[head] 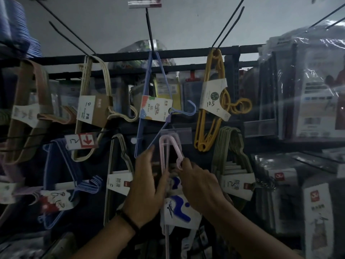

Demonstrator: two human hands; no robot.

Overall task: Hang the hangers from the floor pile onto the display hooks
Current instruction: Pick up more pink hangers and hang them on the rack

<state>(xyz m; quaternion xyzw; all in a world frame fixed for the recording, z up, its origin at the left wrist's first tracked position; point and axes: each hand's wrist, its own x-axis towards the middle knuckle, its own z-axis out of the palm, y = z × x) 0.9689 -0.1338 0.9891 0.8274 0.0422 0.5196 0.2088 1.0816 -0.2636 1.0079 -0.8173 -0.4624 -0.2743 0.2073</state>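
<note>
A bundle of pale pink hangers [170, 146] with a white and blue label [178, 212] hangs upright in the middle of the display, its top at a clear price holder [176, 135]. My left hand [147, 184] grips the bundle's left side below the top. My right hand [199, 182] pinches the pink bundle's right arm near its lower bend. The hook that carries the bundle is hidden behind the price holder.
Hanger bundles fill the hooks around: blue [155, 101] above, yellow [212, 101] upper right, cream [93, 109] upper left, grey-green [231, 159] right, blue [61, 180] lower left. Long black hooks [229, 23] jut out overhead. Packaged goods [308, 94] stack at right.
</note>
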